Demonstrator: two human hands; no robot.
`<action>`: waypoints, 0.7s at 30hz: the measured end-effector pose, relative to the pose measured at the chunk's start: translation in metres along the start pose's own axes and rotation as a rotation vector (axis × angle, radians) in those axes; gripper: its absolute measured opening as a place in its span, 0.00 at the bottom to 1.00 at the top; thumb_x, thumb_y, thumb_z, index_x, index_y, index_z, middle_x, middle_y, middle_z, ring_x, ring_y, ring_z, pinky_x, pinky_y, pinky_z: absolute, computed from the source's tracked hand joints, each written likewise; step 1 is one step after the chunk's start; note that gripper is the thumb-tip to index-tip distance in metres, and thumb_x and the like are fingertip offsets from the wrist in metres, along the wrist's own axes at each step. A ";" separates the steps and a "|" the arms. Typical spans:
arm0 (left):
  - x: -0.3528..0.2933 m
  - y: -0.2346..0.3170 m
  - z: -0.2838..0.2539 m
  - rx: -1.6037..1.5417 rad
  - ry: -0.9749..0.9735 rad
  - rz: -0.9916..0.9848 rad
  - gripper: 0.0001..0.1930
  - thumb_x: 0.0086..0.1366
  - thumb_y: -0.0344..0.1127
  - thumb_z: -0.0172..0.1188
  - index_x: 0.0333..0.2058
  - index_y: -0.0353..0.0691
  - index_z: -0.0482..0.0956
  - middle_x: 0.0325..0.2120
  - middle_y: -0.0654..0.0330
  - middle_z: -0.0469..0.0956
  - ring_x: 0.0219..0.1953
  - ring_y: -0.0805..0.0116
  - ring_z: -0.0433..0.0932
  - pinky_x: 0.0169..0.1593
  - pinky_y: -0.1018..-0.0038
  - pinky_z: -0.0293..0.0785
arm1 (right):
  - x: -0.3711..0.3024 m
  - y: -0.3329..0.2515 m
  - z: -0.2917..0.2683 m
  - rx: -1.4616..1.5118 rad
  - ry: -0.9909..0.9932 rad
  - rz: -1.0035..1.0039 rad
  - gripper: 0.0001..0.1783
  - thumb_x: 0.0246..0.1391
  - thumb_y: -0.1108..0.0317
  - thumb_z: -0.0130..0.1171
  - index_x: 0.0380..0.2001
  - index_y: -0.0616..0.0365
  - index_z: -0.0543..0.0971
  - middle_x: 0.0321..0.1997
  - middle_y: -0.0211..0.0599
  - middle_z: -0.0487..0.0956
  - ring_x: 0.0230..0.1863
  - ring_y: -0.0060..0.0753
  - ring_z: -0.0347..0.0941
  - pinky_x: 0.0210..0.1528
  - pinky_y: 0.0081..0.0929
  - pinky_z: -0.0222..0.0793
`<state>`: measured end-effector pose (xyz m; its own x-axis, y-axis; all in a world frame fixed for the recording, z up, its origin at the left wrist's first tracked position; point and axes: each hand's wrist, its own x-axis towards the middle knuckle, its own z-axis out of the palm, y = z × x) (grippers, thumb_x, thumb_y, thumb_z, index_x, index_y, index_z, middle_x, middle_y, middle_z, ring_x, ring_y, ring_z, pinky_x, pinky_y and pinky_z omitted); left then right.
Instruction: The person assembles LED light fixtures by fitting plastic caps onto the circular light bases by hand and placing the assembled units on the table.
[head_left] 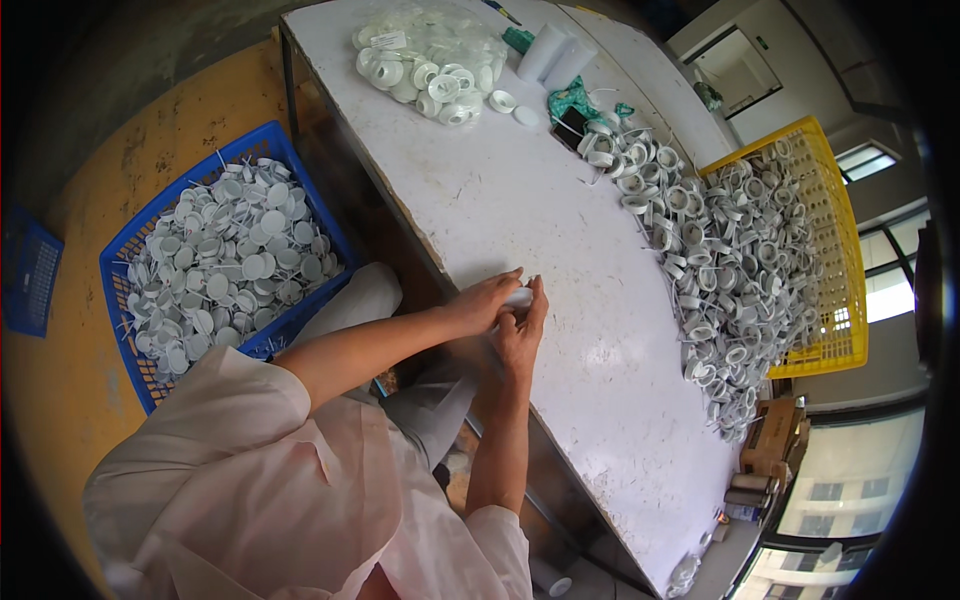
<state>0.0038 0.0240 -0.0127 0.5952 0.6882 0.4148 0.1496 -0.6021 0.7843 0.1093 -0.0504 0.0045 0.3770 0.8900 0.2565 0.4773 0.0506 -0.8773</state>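
Both my hands meet over the near edge of the white table (590, 400). Between them is a small white round plastic piece (518, 297), mostly covered by my fingers. My left hand (483, 306) is closed on its left side, fingertips at its far edge. From the right, my right hand (522, 338) grips the same piece, with thumb and fingers bent around it. Fine detail of the piece cannot be made out.
A blue basket (345, 235) full of white round caps with thin stems stands left. Across the table, many white rings with thin tails (735, 270) spill from a tipped yellow crate (848, 250). A clear bag of white rings (430, 60) lies at the far end, near white rolls (548, 50).
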 end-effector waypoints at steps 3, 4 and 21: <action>0.007 -0.001 -0.003 0.008 0.005 0.012 0.22 0.56 0.24 0.54 0.52 0.33 0.70 0.58 0.46 0.66 0.59 0.51 0.68 0.60 0.64 0.67 | -0.003 -0.005 -0.004 -0.072 0.025 -0.088 0.39 0.47 0.71 0.56 0.63 0.68 0.57 0.62 0.60 0.59 0.65 0.57 0.55 0.65 0.39 0.56; 0.012 0.000 -0.004 -0.049 0.011 -0.082 0.21 0.55 0.27 0.56 0.49 0.33 0.73 0.53 0.45 0.71 0.55 0.52 0.72 0.56 0.65 0.70 | -0.004 -0.005 -0.003 -0.074 0.027 -0.090 0.39 0.47 0.71 0.56 0.63 0.68 0.57 0.62 0.60 0.59 0.65 0.57 0.55 0.65 0.39 0.56; 0.003 0.027 -0.060 -0.563 -0.220 -0.523 0.13 0.48 0.37 0.65 0.29 0.33 0.79 0.22 0.57 0.78 0.25 0.74 0.74 0.31 0.74 0.71 | -0.010 -0.059 0.001 -0.485 0.027 -0.270 0.38 0.38 0.67 0.70 0.56 0.58 0.69 0.52 0.51 0.72 0.44 0.53 0.76 0.41 0.38 0.76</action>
<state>-0.0377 0.0335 0.0374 0.7093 0.6937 -0.1253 0.0658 0.1119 0.9915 0.0764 -0.0618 0.0535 0.2079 0.8618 0.4626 0.8683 0.0552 -0.4930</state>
